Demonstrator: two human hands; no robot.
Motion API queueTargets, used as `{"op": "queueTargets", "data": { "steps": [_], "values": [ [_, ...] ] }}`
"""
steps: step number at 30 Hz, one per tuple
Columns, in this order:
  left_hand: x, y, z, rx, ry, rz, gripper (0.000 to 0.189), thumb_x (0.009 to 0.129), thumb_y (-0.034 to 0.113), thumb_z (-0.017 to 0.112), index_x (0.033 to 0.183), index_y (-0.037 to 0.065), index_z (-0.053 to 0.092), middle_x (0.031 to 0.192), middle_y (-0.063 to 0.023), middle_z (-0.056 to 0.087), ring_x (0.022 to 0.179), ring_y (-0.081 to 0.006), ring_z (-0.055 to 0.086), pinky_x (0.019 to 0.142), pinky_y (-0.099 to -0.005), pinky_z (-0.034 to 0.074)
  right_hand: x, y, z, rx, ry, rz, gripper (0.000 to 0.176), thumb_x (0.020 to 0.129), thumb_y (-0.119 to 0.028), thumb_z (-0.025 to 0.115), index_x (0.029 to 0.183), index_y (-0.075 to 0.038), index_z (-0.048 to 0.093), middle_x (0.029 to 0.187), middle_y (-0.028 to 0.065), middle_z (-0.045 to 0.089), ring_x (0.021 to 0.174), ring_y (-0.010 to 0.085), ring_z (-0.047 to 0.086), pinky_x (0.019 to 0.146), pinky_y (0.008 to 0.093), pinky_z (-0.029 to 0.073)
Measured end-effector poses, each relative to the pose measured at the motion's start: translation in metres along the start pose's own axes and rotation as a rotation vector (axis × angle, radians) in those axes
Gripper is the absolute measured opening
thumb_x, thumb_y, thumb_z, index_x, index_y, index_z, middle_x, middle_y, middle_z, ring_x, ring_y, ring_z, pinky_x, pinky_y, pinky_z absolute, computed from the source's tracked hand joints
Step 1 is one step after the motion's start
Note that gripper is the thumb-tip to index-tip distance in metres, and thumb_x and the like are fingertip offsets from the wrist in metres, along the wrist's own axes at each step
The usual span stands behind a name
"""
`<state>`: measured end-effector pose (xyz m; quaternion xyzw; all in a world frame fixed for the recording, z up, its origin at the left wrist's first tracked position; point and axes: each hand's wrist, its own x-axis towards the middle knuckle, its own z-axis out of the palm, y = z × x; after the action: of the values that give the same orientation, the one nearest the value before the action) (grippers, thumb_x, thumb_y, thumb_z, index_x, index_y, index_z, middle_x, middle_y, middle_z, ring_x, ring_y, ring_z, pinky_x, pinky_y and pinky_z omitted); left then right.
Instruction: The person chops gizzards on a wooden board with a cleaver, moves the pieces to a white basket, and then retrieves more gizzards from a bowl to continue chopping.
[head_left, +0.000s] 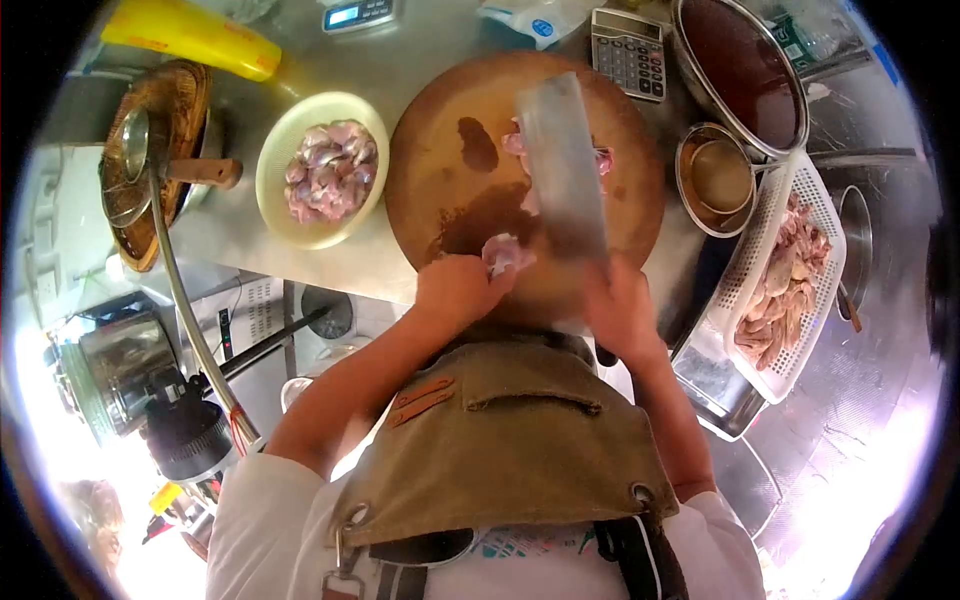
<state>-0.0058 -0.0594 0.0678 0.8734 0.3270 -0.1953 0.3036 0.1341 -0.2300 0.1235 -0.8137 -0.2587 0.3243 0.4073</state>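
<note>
My right hand [622, 310] grips the handle of a broad cleaver [562, 160], whose blade is blurred by motion above the round wooden chopping board [430, 140]. Under and beside the blade, pieces of raw meat [604, 160] show in part; the rest is hidden behind the steel. At the board's near edge my left hand [458, 290] is closed on a pale pink piece of raw meat [508, 254], which sticks out past the fingers. Wet dark patches mark the wood around it.
Left of the board stands a cream colander [268, 190] of cut raw meat. To the right are a white basket [735, 310] with more meat, a small bowl [690, 205] and a large pot [800, 130] of dark reddish liquid. A calculator [628, 65] and digital scale [362, 14] lie behind.
</note>
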Motion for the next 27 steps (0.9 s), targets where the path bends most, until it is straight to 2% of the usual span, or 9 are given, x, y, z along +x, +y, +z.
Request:
{"op": "queueTargets", "data": {
  "steps": [2, 4, 6, 10, 14, 17, 20, 22, 27],
  "values": [
    [-0.006, 0.000, -0.014, 0.015, 0.155, 0.090, 0.036, 0.084, 0.038, 0.065, 0.087, 0.003, 0.064, 0.088, -0.0203, 0.065, 0.078, -0.0382, 0.065, 0.070, -0.0490, 0.053, 0.003, 0.002, 0.006, -0.077, 0.010, -0.086, 0.020, 0.094, -0.015, 0.059, 0.092, 0.005, 0.056, 0.077, 0.0259, 0.060, 0.068, 0.0397, 0.060, 0.064, 0.0422, 0.048],
    [0.025, -0.012, -0.002, 0.004, 0.327, 0.513, 0.039, 0.090, 0.042, 0.059, 0.087, 0.003, 0.066, 0.097, -0.0210, 0.065, 0.084, -0.0379, 0.065, 0.075, -0.0481, 0.053, 0.005, 0.021, 0.012, -0.227, 0.016, -0.281, 0.021, 0.094, -0.016, 0.059, 0.092, 0.005, 0.056, 0.078, 0.0259, 0.061, 0.068, 0.0390, 0.060, 0.065, 0.0415, 0.048],
    [0.038, -0.012, 0.011, 0.030, 0.329, 0.601, 0.038, 0.092, 0.040, 0.057, 0.088, 0.003, 0.066, 0.104, -0.0213, 0.064, 0.089, -0.0380, 0.064, 0.078, -0.0475, 0.053, 0.006, 0.022, 0.014, -0.197, -0.019, -0.060, 0.023, 0.094, -0.018, 0.059, 0.092, 0.004, 0.056, 0.077, 0.0252, 0.060, 0.067, 0.0375, 0.060, 0.065, 0.0416, 0.048],
    [0.037, 0.014, -0.002, 0.035, 0.033, 0.284, 0.032, 0.088, 0.033, 0.061, 0.096, 0.003, 0.062, 0.108, -0.0192, 0.063, 0.092, -0.0381, 0.063, 0.080, -0.0475, 0.053, 0.007, 0.001, 0.011, -0.130, -0.047, 0.155, 0.025, 0.094, -0.021, 0.059, 0.091, 0.004, 0.056, 0.073, 0.0247, 0.060, 0.065, 0.0356, 0.061, 0.063, 0.0424, 0.048],
    [0.053, -0.008, -0.018, -0.159, -0.090, 0.135, 0.041, 0.081, 0.030, 0.067, 0.110, 0.003, 0.058, 0.105, -0.0172, 0.064, 0.094, -0.0374, 0.064, 0.081, -0.0467, 0.052, 0.013, 0.000, 0.015, -0.212, -0.029, 0.019, 0.023, 0.094, -0.020, 0.058, 0.091, 0.003, 0.055, 0.071, 0.0248, 0.059, 0.065, 0.0363, 0.063, 0.061, 0.0436, 0.048],
    [0.056, -0.040, 0.001, -0.328, 0.436, 0.291, 0.043, 0.077, 0.026, 0.071, 0.110, 0.002, 0.061, 0.100, -0.0183, 0.064, 0.093, -0.0356, 0.064, 0.081, -0.0449, 0.052, 0.021, -0.003, 0.025, -0.321, -0.018, -0.111, 0.021, 0.094, -0.018, 0.057, 0.092, 0.002, 0.053, 0.072, 0.0264, 0.060, 0.068, 0.0407, 0.064, 0.061, 0.0470, 0.048],
    [0.041, -0.048, -0.016, -0.406, 0.523, 0.352, 0.040, 0.074, 0.020, 0.074, 0.109, 0.002, 0.065, 0.098, -0.0184, 0.065, 0.092, -0.0352, 0.064, 0.082, -0.0430, 0.051, 0.034, -0.009, 0.043, -0.424, -0.010, -0.279, 0.021, 0.094, -0.018, 0.056, 0.093, 0.002, 0.051, 0.073, 0.0280, 0.060, 0.070, 0.0462, 0.062, 0.061, 0.0507, 0.048],
    [0.042, -0.059, -0.003, -0.432, 0.430, 0.409, 0.033, 0.075, 0.019, 0.075, 0.103, 0.003, 0.067, 0.096, -0.0176, 0.065, 0.091, -0.0353, 0.063, 0.082, -0.0426, 0.052, 0.038, -0.019, 0.054, -0.466, -0.063, -0.323, 0.021, 0.095, -0.018, 0.055, 0.092, 0.002, 0.049, 0.072, 0.0293, 0.059, 0.071, 0.0497, 0.061, 0.062, 0.0529, 0.048],
    [0.052, -0.062, 0.014, -0.503, 0.553, 0.528, 0.018, 0.072, 0.007, 0.068, 0.091, 0.008, 0.066, 0.081, -0.0111, 0.061, 0.078, -0.0331, 0.060, 0.070, -0.0430, 0.051, 0.039, -0.029, 0.078, -0.518, -0.122, -0.255, 0.026, 0.096, -0.021, 0.051, 0.094, 0.005, 0.047, 0.071, 0.0305, 0.059, 0.068, 0.0508, 0.059, 0.064, 0.0551, 0.049]
  ]
}}
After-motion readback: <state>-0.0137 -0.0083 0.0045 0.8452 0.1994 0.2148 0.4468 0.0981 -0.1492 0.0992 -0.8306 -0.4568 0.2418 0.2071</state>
